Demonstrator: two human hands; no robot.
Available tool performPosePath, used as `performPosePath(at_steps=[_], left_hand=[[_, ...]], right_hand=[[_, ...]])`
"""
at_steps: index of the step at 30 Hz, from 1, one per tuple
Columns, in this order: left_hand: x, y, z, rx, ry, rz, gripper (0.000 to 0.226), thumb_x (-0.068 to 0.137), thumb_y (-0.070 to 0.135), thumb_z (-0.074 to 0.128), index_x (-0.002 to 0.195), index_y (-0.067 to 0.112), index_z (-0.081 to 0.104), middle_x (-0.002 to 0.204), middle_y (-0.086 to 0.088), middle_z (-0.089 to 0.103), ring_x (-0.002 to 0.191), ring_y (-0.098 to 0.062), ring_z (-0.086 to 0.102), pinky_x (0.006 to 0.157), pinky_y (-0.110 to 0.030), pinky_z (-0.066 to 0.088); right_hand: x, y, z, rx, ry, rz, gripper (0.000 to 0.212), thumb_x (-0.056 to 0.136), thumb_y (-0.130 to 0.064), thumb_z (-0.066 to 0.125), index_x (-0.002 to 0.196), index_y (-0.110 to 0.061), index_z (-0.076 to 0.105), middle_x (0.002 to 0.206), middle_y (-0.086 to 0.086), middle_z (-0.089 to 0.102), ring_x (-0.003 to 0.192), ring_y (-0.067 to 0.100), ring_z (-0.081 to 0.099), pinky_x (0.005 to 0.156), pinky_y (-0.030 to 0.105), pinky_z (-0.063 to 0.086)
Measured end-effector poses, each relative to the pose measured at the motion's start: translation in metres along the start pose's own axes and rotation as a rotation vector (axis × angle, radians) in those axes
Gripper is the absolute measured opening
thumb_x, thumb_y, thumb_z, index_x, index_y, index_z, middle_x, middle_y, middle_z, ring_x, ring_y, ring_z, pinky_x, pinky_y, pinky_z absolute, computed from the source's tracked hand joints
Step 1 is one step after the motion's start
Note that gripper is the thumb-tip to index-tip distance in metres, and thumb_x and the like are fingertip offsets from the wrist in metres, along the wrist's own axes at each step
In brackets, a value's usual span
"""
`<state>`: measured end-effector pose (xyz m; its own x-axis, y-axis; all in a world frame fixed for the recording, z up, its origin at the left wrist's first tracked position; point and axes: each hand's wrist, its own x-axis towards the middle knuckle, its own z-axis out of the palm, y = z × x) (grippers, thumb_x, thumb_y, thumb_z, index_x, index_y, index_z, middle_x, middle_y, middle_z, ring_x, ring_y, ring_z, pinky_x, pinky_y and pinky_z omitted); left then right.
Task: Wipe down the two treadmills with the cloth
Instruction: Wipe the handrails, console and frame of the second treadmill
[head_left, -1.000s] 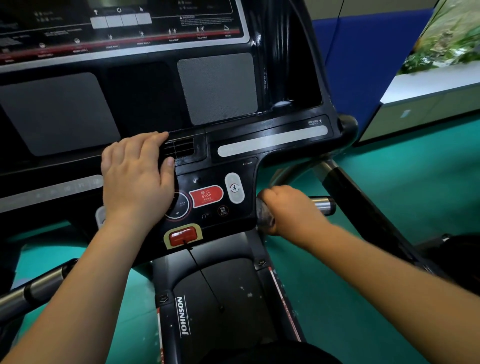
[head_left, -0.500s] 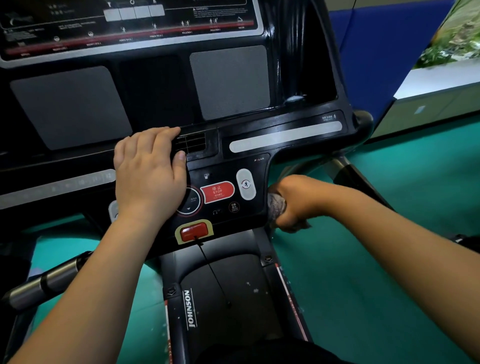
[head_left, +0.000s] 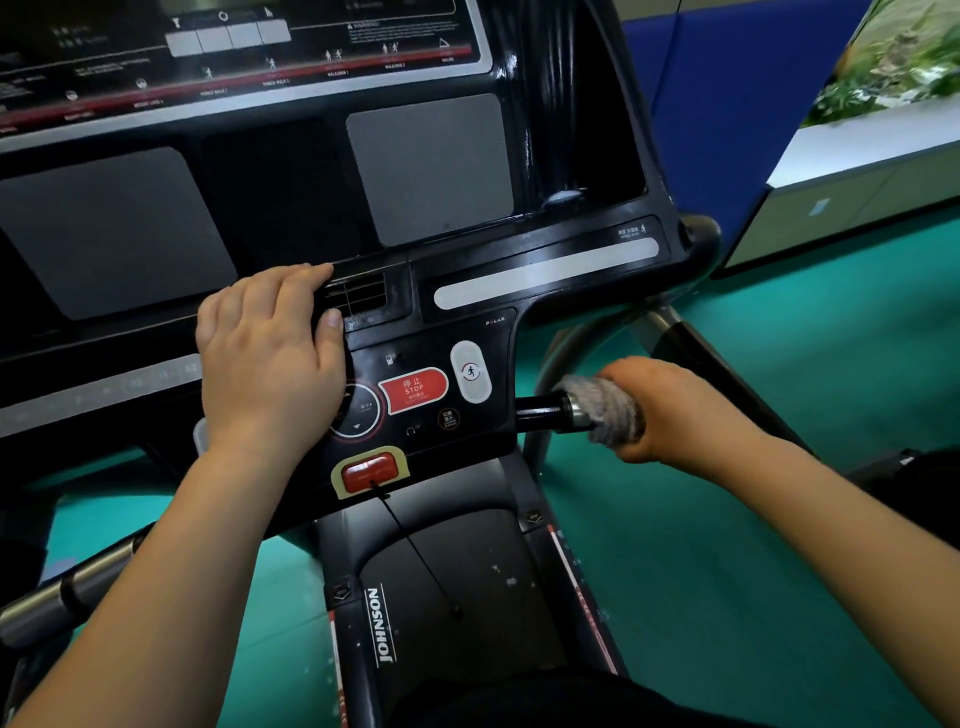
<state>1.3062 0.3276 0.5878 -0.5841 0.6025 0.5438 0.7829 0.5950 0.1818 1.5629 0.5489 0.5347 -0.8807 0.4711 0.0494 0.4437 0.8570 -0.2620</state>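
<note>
Two hands – L flat on treadmill console, R gripping one cloth

Grey cloth wrapped around black treadmill handlebar.

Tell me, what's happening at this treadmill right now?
A person is cleaning a treadmill. Their right hand grips a grey cloth wrapped around the short handlebar that sticks out beside the control panel. Their left hand lies flat on the console, just left of the red stop button, seemingly for support. A second treadmill is not clearly in view.
</note>
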Motion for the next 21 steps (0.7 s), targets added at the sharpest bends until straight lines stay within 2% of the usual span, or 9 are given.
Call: performPosePath(at_steps=[3,7,10,12,13,15,17,19,21], left_hand=[[0.000,0.001,0.002,0.003,0.004,-0.006,0.042,0.091,0.031,0.039,0.130,0.020,0.050,0.128,-0.005,0.054,0.120,-0.028,0.044,0.108,-0.043,0.022],[0.000,0.002,0.002,0.006,0.013,-0.004,0.041,0.091,0.030,0.041,0.129,0.019,0.051,0.128,-0.007,0.054,0.119,-0.030,0.044,0.106,-0.044,0.023],[0.001,0.003,0.002,-0.003,0.023,-0.007,0.041,0.090,0.028,0.042,0.128,0.018,0.052,0.126,-0.009,0.055,0.117,-0.031,0.044,0.106,-0.045,0.024],[0.001,0.004,0.002,0.002,0.025,-0.006,0.041,0.090,0.029,0.042,0.128,0.018,0.052,0.126,-0.009,0.056,0.117,-0.031,0.045,0.105,-0.045,0.024],[0.000,0.004,0.002,0.004,0.026,-0.009,0.041,0.090,0.029,0.041,0.128,0.018,0.052,0.126,-0.009,0.056,0.117,-0.031,0.044,0.105,-0.045,0.024],[0.000,0.005,0.002,-0.002,0.031,-0.016,0.041,0.090,0.029,0.041,0.128,0.018,0.052,0.125,-0.009,0.055,0.117,-0.032,0.043,0.105,-0.044,0.023],[0.000,0.006,0.002,0.002,0.029,-0.010,0.040,0.090,0.029,0.041,0.127,0.018,0.052,0.125,-0.010,0.055,0.116,-0.032,0.043,0.104,-0.045,0.024],[0.000,0.006,0.002,0.010,0.026,-0.004,0.040,0.090,0.029,0.041,0.127,0.017,0.052,0.125,-0.010,0.056,0.117,-0.033,0.044,0.103,-0.047,0.025],[0.001,0.006,0.001,0.006,0.026,-0.009,0.041,0.090,0.029,0.041,0.127,0.017,0.052,0.125,-0.010,0.055,0.117,-0.033,0.044,0.103,-0.047,0.024]], right_hand=[[-0.010,0.021,0.002,0.091,0.013,0.079,0.047,0.056,-0.020,0.082,0.095,-0.027,0.056,0.091,-0.005,0.057,0.086,0.017,0.055,0.071,0.026,0.041],[-0.017,0.024,0.017,0.216,0.094,0.194,0.046,0.061,-0.014,0.079,0.098,-0.027,0.056,0.095,-0.005,0.055,0.087,0.014,0.054,0.071,0.024,0.039],[-0.041,0.028,0.034,0.335,0.187,0.503,0.034,0.070,-0.008,0.072,0.099,-0.018,0.058,0.087,0.000,0.061,0.077,0.021,0.058,0.061,0.026,0.039],[-0.066,0.028,0.054,0.389,0.108,0.724,0.018,0.077,-0.010,0.069,0.091,-0.012,0.060,0.079,0.007,0.066,0.068,0.024,0.058,0.055,0.026,0.040],[-0.079,0.025,0.064,0.447,0.055,0.796,0.017,0.079,-0.014,0.072,0.091,-0.011,0.059,0.081,0.008,0.067,0.069,0.022,0.059,0.053,0.024,0.040],[-0.093,0.014,0.082,0.684,0.027,0.891,0.031,0.079,-0.023,0.076,0.100,-0.012,0.057,0.088,0.003,0.067,0.078,0.018,0.063,0.055,0.021,0.042],[-0.095,0.002,0.090,1.050,0.083,0.971,0.044,0.081,-0.023,0.074,0.117,-0.011,0.050,0.100,0.005,0.065,0.089,0.020,0.064,0.063,0.025,0.050],[-0.086,-0.008,0.089,1.512,0.155,0.995,0.045,0.088,-0.008,0.062,0.128,-0.012,0.042,0.115,0.014,0.060,0.097,0.027,0.062,0.063,0.032,0.055],[-0.071,-0.016,0.082,1.864,0.267,0.926,0.050,0.089,0.010,0.044,0.133,-0.011,0.039,0.126,0.024,0.053,0.100,0.033,0.060,0.064,0.034,0.058]])
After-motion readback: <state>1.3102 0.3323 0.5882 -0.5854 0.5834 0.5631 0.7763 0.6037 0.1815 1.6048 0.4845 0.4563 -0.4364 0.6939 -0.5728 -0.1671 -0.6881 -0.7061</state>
